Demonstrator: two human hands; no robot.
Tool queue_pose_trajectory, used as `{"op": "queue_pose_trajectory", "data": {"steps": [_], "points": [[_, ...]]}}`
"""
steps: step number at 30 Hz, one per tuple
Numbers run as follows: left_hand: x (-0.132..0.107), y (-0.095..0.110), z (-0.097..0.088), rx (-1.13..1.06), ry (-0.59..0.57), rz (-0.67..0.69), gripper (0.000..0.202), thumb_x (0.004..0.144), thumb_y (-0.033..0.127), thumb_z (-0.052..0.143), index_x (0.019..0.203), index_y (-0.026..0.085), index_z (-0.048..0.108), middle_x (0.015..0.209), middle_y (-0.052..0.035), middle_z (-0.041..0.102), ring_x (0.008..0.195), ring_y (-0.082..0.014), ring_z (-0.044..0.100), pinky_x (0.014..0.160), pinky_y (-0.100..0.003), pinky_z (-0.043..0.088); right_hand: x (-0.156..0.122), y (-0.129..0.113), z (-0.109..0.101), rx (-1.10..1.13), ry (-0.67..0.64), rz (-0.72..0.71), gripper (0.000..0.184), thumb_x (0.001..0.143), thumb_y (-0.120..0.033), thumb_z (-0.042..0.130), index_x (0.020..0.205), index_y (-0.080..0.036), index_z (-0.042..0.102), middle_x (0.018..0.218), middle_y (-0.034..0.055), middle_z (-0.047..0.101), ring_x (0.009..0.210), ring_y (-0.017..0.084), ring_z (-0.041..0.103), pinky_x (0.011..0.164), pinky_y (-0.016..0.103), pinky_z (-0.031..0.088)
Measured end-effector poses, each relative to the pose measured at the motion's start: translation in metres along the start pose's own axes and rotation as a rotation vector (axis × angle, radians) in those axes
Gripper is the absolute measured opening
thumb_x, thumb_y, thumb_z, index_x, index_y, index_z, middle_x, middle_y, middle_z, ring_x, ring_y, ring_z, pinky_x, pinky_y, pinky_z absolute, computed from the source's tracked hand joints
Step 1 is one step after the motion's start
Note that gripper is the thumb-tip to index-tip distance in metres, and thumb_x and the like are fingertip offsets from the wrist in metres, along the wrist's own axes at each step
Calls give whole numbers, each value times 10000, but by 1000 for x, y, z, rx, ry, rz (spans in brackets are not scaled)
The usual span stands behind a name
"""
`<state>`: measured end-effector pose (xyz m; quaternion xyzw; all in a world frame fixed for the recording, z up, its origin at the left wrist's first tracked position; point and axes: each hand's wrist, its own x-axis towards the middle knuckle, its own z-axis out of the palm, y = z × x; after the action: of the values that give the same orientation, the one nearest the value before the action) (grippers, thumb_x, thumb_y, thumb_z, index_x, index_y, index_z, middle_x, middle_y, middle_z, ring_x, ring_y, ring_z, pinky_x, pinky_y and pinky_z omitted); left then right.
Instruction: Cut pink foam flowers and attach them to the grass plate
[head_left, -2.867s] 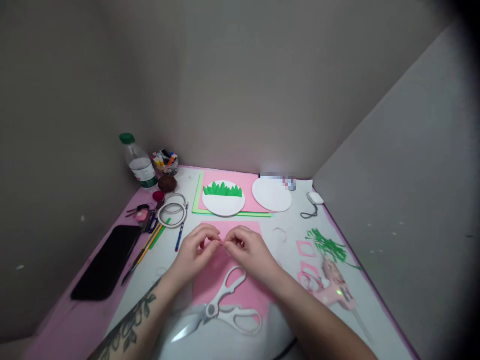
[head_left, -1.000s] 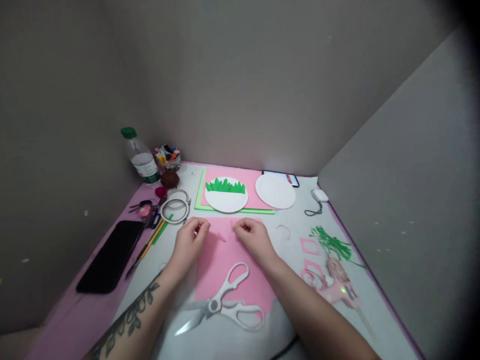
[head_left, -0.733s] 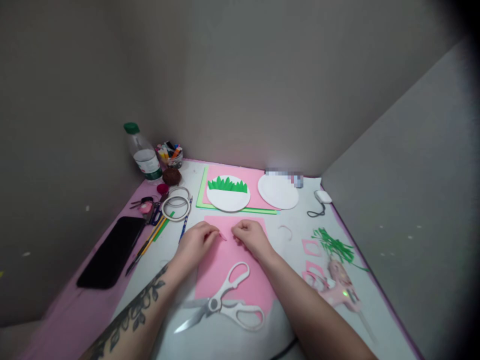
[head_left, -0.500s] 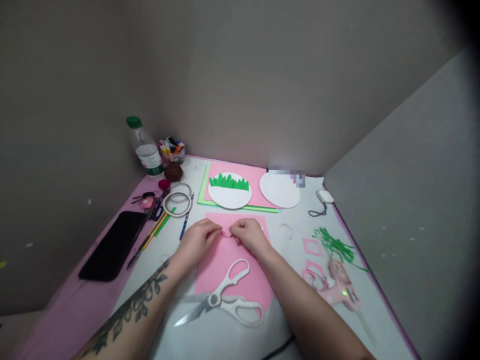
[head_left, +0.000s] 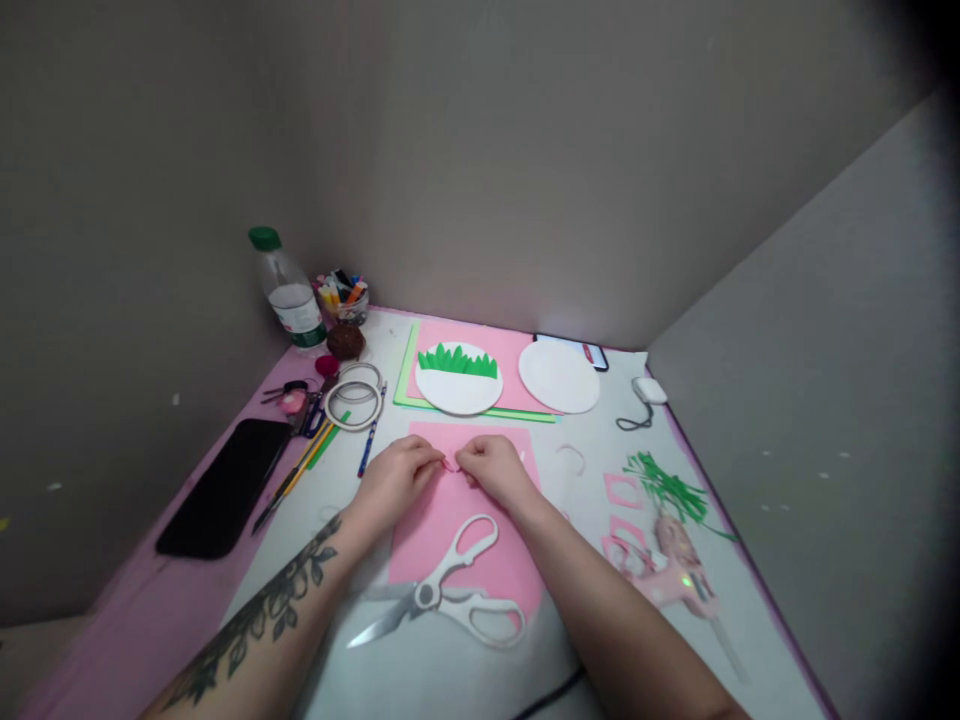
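Over a pink sheet [head_left: 427, 530] on the table, my left hand [head_left: 401, 475] pinches a small pink paper piece [head_left: 450, 463] between thumb and fingertips. My right hand [head_left: 495, 470] is closed at the other end of that piece, its fingertips almost meeting the left ones. The piece is thin and mostly covered by my fingers. Open-bladed scissors [head_left: 429, 597] with white handles lie across the lower part of the sheet, just below my hands. Beyond the hands, a white oval [head_left: 459, 396] carries a strip of green paper grass [head_left: 459, 362].
A second white oval [head_left: 559, 378] lies beside a phone [head_left: 596, 354]. At right are green strips [head_left: 671, 488], pink scraps [head_left: 622, 490] and a pink glue gun [head_left: 686, 580] with a cord. A black phone [head_left: 225, 490], tape rolls [head_left: 352, 406] and a bottle [head_left: 292, 300] stand left.
My right hand has shifted slightly left, so its fingertips are closer to the left hand's at the pink piece. Scissors and sheet stay in place.
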<state>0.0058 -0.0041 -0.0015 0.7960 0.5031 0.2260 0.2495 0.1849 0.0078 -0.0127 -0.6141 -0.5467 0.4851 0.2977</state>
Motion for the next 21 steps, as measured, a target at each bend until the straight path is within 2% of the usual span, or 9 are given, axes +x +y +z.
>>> {"op": "queue_pose_trajectory", "data": {"steps": [21], "points": [[0, 0, 4, 48, -7, 48, 209, 880, 202, 527, 933, 218, 729, 983, -33, 692, 910, -176, 610, 850, -289, 458, 1, -1, 1, -101, 13, -4, 186, 674, -209, 523, 495, -175, 561, 432, -11, 567, 441, 114, 520, 481, 206, 393]]}}
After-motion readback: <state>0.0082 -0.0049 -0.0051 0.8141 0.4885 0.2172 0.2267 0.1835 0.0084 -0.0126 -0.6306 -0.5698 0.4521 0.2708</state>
